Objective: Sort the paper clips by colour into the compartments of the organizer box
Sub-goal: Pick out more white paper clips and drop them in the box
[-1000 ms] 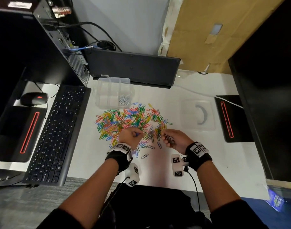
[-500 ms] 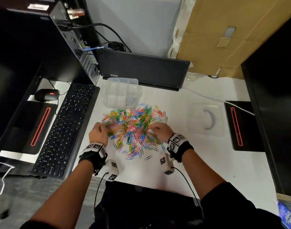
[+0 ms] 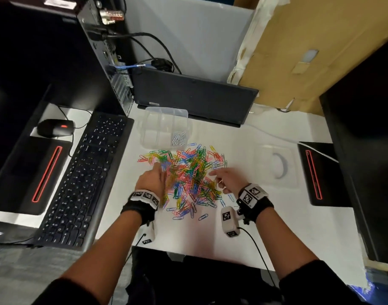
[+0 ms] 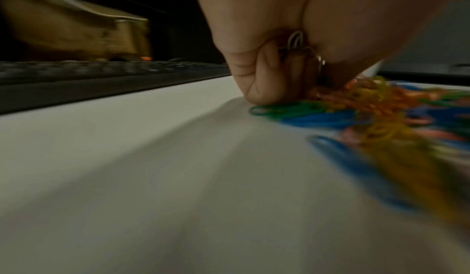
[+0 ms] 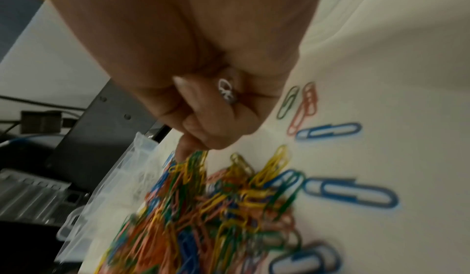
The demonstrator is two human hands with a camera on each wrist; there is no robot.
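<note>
A heap of coloured paper clips (image 3: 186,175) lies on the white desk, just in front of the clear organizer box (image 3: 164,119). One near compartment of the box holds silver clips (image 3: 178,138). My left hand (image 3: 159,173) touches the heap's left edge with curled fingers (image 4: 264,85), and silver clips (image 4: 296,40) are tucked in its palm. My right hand (image 3: 218,177) is at the heap's right side, its index finger (image 5: 184,147) stretched onto the clips. Its other fingers curl round a few silver clips (image 5: 226,91).
A black keyboard (image 3: 78,179) runs along the left, with a mouse (image 3: 55,127) behind it. A closed laptop (image 3: 195,95) stands behind the box. The clear lid (image 3: 274,166) lies to the right, and beyond it a black device (image 3: 316,172). Loose blue clips (image 5: 351,192) lie nearby.
The hands, close together at the heap's near edge a second ago, have spread apart: the left to the heap's left side, the right to its right side with the index finger stretched out.
</note>
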